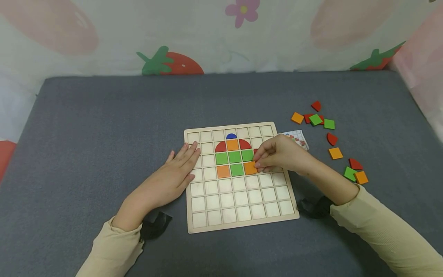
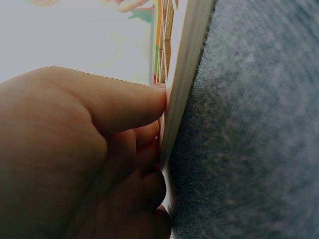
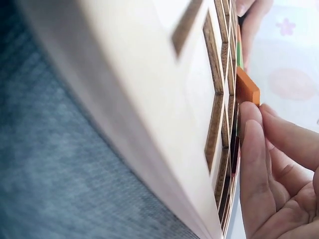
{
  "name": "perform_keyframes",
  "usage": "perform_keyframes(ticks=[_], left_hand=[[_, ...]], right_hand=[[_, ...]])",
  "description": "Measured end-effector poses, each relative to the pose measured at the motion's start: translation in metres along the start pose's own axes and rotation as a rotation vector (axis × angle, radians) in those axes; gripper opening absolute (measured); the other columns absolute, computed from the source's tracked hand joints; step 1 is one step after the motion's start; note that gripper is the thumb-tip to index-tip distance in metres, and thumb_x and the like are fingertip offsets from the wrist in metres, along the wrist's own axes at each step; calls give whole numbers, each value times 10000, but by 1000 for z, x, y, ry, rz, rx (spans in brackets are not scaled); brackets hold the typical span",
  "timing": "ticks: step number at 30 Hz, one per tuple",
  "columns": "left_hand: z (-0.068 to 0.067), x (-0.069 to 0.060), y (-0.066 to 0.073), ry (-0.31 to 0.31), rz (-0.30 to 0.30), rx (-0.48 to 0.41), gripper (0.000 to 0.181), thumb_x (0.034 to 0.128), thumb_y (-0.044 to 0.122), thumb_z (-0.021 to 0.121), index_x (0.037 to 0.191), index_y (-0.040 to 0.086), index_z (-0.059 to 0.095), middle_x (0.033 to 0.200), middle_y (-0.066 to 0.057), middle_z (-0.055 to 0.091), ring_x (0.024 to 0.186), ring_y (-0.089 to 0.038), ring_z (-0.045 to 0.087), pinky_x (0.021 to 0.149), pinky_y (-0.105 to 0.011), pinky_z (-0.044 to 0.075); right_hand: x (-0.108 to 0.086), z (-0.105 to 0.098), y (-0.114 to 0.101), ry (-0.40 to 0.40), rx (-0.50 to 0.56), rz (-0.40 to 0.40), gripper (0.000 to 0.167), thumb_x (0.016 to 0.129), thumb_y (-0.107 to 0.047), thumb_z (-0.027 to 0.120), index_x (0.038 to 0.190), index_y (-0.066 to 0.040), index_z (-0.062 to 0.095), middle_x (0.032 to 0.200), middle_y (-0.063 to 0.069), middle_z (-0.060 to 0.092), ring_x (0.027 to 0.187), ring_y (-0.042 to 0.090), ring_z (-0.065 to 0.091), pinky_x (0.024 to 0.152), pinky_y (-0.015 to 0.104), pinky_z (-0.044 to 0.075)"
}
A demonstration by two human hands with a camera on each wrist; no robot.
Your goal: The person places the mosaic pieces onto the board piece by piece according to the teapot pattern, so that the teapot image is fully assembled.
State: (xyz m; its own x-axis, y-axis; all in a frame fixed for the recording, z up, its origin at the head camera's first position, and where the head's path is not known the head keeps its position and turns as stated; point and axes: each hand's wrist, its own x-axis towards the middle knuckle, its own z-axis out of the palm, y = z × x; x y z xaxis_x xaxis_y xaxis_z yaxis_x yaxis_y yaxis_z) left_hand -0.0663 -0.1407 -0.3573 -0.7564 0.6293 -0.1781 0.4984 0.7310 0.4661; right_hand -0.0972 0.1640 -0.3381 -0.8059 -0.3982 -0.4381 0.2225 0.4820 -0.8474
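Observation:
A wooden grid board (image 1: 190, 215) lies on the grey table. My left hand (image 1: 173, 175) rests on its left edge, fingers extended; the left wrist view shows the thumb (image 2: 134, 102) touching the rim. Between thumb and fingertips, my right hand (image 1: 283, 154) pinches an orange square tile (image 1: 250, 168). The tile looks tilted over its cell in the right wrist view, right of a green square (image 1: 237, 169). Above sit a row of green squares (image 1: 221, 158), red quarter-round pieces (image 1: 220, 147) around an orange square (image 1: 232, 145), and a blue half-round piece (image 1: 231, 136). Another red piece is partly hidden by the right hand.
A printed pattern card (image 1: 300, 138) lies partly behind the right hand, by the board's upper right corner. Loose red, green and orange tiles (image 1: 335, 153) are scattered farther right. Black wrist straps (image 1: 157, 226) hang near both sleeves. A patterned curtain (image 1: 277, 46) borders the table's far edge.

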Motion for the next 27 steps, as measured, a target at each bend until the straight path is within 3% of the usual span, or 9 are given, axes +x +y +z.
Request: perform_keyframes(ticks=[11,20,27], left_hand=[[1,-1,0,11,12,-7,597,985,139,470,1490,-6,188,1565,-142,86,1433,-295,50,1107,-553,108],[-1,-1,1,7,17,-6,590,990,141,462,1491,-4,185,1564,-140,88,1432,-294,50,1110,-549,106],[-2,-3,0,6,12,-6,585,992,135,457,1491,-4,186,1565,-140,87,1432,-297,52,1109,-550,108]], right_hand=[[-6,-6,2,14,-19,1,155,806,-18,727,914,78,670,788,117,699,679,181,667,650,293,558],[-42,-42,16,138,3,-56,272,830,-78,720,1013,108,644,865,110,699,779,216,692,718,338,558],[-68,-65,36,236,-29,-41,306,862,-114,697,1047,115,613,856,39,707,785,189,691,711,307,553]])
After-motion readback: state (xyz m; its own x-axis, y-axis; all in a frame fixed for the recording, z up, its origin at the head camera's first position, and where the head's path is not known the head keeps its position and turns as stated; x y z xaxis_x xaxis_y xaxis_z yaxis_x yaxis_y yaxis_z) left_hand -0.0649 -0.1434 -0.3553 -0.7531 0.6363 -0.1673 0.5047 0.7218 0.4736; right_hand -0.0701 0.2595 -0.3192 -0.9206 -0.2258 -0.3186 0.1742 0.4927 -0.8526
